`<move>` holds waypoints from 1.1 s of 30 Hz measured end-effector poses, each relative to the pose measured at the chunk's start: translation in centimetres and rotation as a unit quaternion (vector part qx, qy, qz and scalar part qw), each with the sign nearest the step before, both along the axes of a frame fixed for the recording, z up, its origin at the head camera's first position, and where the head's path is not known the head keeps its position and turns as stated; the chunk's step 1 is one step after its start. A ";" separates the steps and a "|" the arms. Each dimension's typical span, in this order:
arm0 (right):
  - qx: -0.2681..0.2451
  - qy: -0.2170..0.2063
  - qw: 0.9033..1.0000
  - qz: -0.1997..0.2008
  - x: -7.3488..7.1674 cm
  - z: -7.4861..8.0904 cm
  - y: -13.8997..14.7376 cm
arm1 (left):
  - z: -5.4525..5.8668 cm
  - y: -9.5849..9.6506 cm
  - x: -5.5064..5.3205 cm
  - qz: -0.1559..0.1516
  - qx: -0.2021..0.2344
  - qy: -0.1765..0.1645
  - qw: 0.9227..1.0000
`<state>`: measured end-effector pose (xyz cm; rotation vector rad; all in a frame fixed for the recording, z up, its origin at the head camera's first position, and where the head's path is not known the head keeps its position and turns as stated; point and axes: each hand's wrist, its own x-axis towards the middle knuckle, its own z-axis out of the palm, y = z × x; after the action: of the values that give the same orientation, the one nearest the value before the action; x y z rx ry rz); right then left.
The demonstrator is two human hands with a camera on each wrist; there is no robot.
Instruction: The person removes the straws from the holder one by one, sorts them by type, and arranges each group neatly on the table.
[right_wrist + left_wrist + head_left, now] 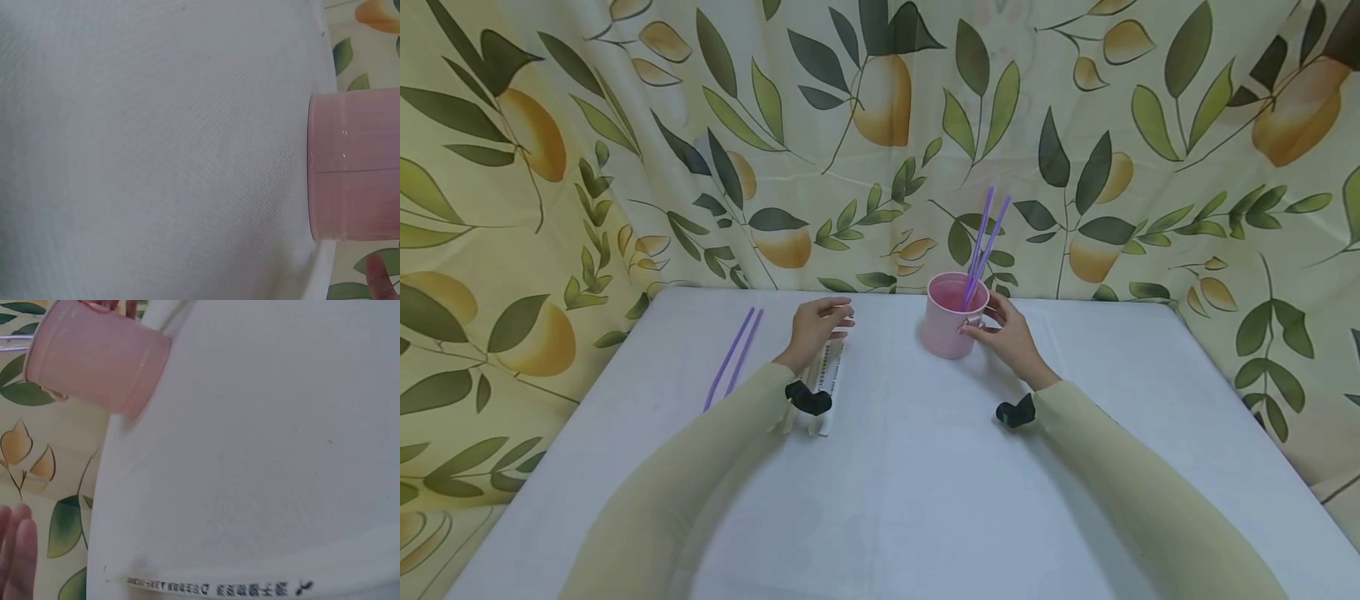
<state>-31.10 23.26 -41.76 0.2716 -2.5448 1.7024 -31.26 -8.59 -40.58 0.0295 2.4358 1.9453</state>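
Observation:
A pink bucket (953, 327) stands near the table's back edge, with two purple straws (982, 250) leaning out of its top. My right hand (1011, 335) holds it at the right side, thumb in front and fingers toward the back; one finger (379, 277) shows beside the bucket (359, 165) in the right wrist view. To the left, my left hand (816, 329) hovers with relaxed fingers and nothing in them. Beneath that hand and wrist lie several slim white wrapped packets (829, 375), one printed with dark characters, partly hidden by the sleeve.
Two more purple straws (733, 358) lie side by side on the white tabletop (910, 500), left of my left forearm and partly behind it. A leaf-and-fruit patterned curtain (865, 192) hangs right behind the table's back edge.

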 end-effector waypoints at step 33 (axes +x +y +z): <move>-0.016 0.004 1.000 0.006 -0.3 -0.5 0.3 | 6.3 11.1 -5.7 -0.112 0.067 0.074 0.989</move>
<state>-31.41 23.51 -42.30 0.2915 -2.5132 1.7399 -36.96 2.49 -34.25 0.4446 2.2610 2.0666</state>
